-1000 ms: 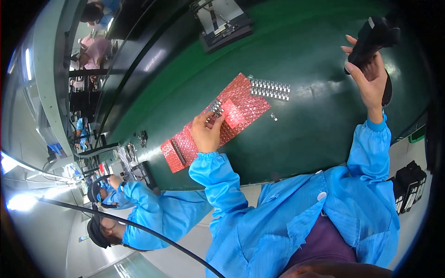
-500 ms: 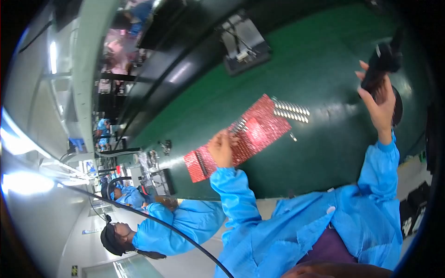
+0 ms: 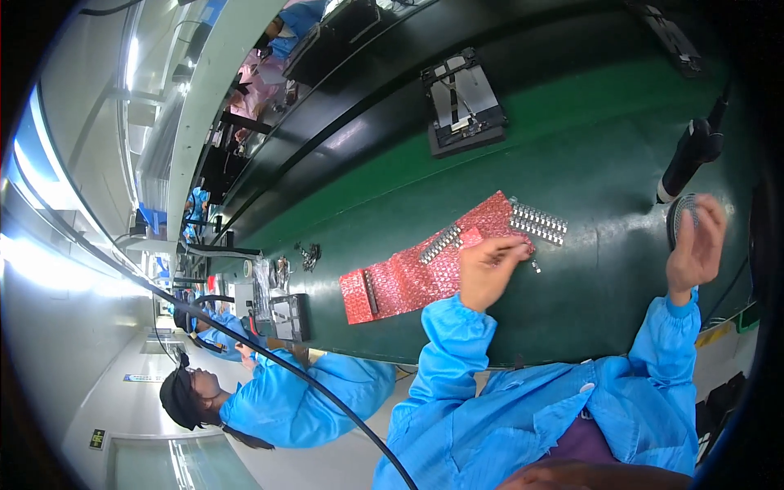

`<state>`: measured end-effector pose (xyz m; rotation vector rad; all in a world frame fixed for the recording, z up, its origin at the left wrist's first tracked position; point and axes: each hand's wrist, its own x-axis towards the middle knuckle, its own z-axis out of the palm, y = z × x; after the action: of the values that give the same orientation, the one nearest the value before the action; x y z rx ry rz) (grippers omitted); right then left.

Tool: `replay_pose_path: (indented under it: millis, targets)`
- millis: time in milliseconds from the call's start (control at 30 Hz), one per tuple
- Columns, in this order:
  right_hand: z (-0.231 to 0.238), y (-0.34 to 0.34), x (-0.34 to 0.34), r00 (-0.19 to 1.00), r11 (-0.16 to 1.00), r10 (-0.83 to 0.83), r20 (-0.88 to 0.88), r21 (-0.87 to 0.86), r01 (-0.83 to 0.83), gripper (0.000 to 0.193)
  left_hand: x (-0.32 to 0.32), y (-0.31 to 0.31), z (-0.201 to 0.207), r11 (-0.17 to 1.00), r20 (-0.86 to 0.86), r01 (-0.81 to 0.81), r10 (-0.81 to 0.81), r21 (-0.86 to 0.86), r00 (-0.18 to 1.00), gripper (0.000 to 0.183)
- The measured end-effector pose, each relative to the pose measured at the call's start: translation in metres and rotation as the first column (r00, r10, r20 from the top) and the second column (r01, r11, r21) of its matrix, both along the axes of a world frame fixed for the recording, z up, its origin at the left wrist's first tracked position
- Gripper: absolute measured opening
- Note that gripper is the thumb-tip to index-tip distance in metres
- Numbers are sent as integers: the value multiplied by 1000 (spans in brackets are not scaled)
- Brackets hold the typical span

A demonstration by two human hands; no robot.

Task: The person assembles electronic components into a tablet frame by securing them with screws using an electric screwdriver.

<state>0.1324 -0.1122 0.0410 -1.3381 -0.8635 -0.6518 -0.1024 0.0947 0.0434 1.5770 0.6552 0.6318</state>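
My left hand (image 3: 488, 272) is over the right end of a strip of red bubble wrap (image 3: 408, 273), its fingers pinched together. What they hold, if anything, is too small to make out. A small metal piece (image 3: 536, 266) lies on the bench just beyond the fingertips. Rows of small metal parts (image 3: 539, 223) lie at the wrap's far right corner, and another row (image 3: 441, 244) rests on the wrap. At the right my right hand (image 3: 698, 249), loosely curled with fingers apart, is at a round dark dish-like object (image 3: 675, 219). Just beyond it is a black cylindrical tool (image 3: 684, 170), out of the hand.
A black fixture with a grey plate (image 3: 464, 102) stands at the bench's back. Another dark device (image 3: 289, 317) and a small heap of dark parts (image 3: 308, 256) lie at left. A co-worker (image 3: 302, 392) in blue sits to the left. A black cable (image 3: 327, 396) crosses the view.
My right hand has let go of the black tool and come down to the round object. My left hand has moved right along the bubble wrap. The view has shifted slightly.
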Motion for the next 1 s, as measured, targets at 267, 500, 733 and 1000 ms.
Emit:
replay_pose_path:
  millis: [267, 500, 733, 1000]
  targets:
    - [13, 46, -59, 704, 674, 502, -502, -284, -682, 4, 40, -44, 6, 956, 33, 292, -292, 24, 956, 22]
    - [6, 47, -59, 637, 576, 548, -542, -308, -757, 6, 40, -45, 4, 971, -19, 212, -211, 113, 977, 26]
    - [-1, 45, -59, 673, 575, 519, -527, -367, -731, 6, 40, -45, 5, 972, -49, 185, -180, 143, 982, 27]
    - [-14, 45, -56, 294, 601, 494, -818, 78, -795, 17, 48, -62, -2, 982, 178, 175, -159, -74, 971, 29]
